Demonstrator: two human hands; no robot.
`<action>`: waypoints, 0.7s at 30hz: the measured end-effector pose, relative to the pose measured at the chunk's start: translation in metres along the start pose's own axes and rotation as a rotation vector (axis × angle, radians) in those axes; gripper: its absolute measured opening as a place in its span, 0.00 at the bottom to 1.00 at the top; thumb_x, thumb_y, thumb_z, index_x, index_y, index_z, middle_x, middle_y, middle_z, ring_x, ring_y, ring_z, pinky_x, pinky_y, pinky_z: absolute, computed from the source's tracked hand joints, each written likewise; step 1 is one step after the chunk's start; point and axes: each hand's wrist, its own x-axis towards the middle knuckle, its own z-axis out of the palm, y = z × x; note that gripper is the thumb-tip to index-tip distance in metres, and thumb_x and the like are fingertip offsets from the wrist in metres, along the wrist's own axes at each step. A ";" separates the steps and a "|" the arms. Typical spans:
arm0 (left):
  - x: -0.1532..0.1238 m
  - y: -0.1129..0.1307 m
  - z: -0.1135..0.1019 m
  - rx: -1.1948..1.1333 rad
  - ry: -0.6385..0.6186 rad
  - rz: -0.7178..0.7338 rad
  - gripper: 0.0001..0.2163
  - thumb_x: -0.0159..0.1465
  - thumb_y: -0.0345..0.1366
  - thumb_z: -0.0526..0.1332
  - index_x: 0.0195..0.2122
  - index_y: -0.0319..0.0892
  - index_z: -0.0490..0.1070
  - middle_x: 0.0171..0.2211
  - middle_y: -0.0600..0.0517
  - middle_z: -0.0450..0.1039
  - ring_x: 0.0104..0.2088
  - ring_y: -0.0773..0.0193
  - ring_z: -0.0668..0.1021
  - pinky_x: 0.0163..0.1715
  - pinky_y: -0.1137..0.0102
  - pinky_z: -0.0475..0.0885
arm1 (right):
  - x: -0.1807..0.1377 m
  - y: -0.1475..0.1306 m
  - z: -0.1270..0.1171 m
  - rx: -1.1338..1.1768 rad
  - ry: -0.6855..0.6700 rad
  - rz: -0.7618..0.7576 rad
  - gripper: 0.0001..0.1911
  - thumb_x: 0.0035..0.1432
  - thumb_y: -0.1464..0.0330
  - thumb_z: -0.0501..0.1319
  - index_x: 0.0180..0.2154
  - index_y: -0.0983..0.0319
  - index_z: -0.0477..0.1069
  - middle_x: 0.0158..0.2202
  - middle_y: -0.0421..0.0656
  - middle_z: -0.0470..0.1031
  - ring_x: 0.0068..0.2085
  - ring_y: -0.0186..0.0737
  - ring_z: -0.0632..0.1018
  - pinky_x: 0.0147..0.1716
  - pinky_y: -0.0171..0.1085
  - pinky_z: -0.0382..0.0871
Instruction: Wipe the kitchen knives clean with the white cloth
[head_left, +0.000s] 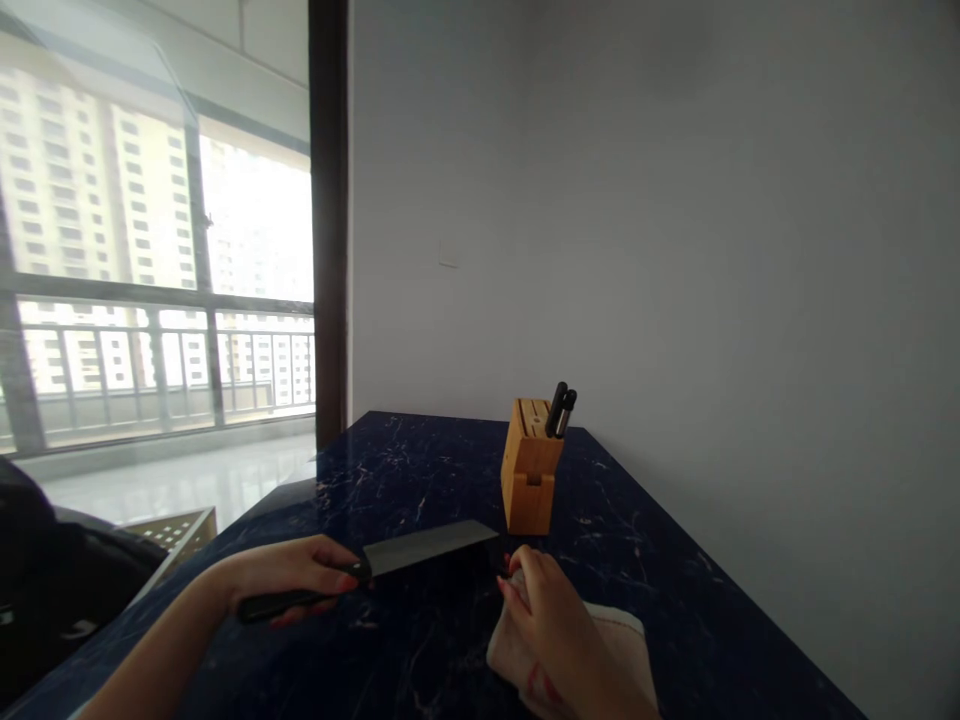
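Note:
My left hand (304, 572) is closed round the black handle of a kitchen knife (429, 547). The broad, flat blade stretches to the right above the dark tabletop, its far end close to my right hand (546, 610). That right hand pinches a bunched part of a pale cloth (619, 640) with red marks, and the rest of the cloth spreads under the wrist. Whether the cloth touches the blade I cannot tell. Just beyond the blade's end stands a wooden knife block (529, 505), holding black-handled tools (556, 410) in its right side.
The dark blue marbled table (420, 460) reaches back towards a grey wall (712, 250). At the left, a dark object (60, 590) and a perforated chair back (180, 540) sit beside the table edge. Large windows (150, 230) are beyond.

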 end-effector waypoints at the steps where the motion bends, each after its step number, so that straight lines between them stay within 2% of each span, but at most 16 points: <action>1: -0.001 -0.003 -0.003 -0.025 0.022 0.005 0.16 0.52 0.48 0.60 0.33 0.40 0.72 0.16 0.58 0.59 0.12 0.76 0.58 0.10 0.78 0.52 | 0.000 0.000 0.000 0.016 0.002 0.002 0.03 0.54 0.73 0.53 0.32 0.62 0.64 0.33 0.43 0.69 0.36 0.39 0.70 0.37 0.35 0.61; 7: -0.001 -0.025 -0.019 -0.270 0.191 0.045 0.20 0.49 0.47 0.63 0.39 0.40 0.70 0.18 0.60 0.60 0.12 0.79 0.58 0.10 0.80 0.50 | -0.003 -0.001 0.002 0.089 0.019 -0.029 0.05 0.56 0.68 0.53 0.36 0.61 0.64 0.33 0.43 0.68 0.36 0.38 0.70 0.36 0.35 0.61; 11: 0.012 -0.028 -0.016 -0.537 0.299 0.156 0.15 0.52 0.42 0.61 0.37 0.38 0.69 0.16 0.61 0.56 0.11 0.80 0.55 0.10 0.81 0.50 | -0.006 -0.004 0.006 0.114 0.026 -0.071 0.05 0.57 0.68 0.52 0.36 0.61 0.64 0.33 0.42 0.67 0.37 0.38 0.69 0.37 0.35 0.60; 14: 0.029 -0.022 0.000 -0.732 0.195 0.258 0.12 0.55 0.41 0.58 0.36 0.37 0.68 0.15 0.60 0.58 0.11 0.79 0.55 0.09 0.81 0.51 | -0.007 -0.010 0.006 0.134 0.007 -0.092 0.07 0.57 0.66 0.52 0.34 0.61 0.65 0.32 0.42 0.67 0.35 0.38 0.69 0.36 0.35 0.60; 16: 0.040 -0.014 0.017 -0.795 0.188 0.329 0.11 0.56 0.40 0.57 0.35 0.37 0.68 0.14 0.60 0.59 0.11 0.77 0.58 0.11 0.80 0.55 | -0.007 -0.015 0.004 0.173 -0.024 -0.102 0.10 0.57 0.63 0.52 0.32 0.62 0.66 0.30 0.42 0.67 0.34 0.37 0.69 0.34 0.34 0.60; 18: 0.047 -0.003 0.039 -0.842 0.180 0.342 0.11 0.56 0.38 0.58 0.36 0.37 0.69 0.19 0.55 0.65 0.18 0.73 0.67 0.18 0.79 0.63 | -0.008 -0.019 0.002 0.252 -0.071 -0.099 0.13 0.57 0.60 0.52 0.31 0.62 0.67 0.29 0.42 0.67 0.33 0.36 0.69 0.32 0.34 0.59; 21: 0.053 0.012 0.073 -0.903 0.161 0.367 0.10 0.53 0.32 0.60 0.38 0.37 0.70 0.27 0.51 0.70 0.26 0.68 0.72 0.29 0.75 0.68 | -0.010 -0.023 -0.001 0.443 -0.187 -0.040 0.20 0.57 0.54 0.49 0.30 0.63 0.68 0.25 0.39 0.67 0.28 0.33 0.68 0.28 0.32 0.59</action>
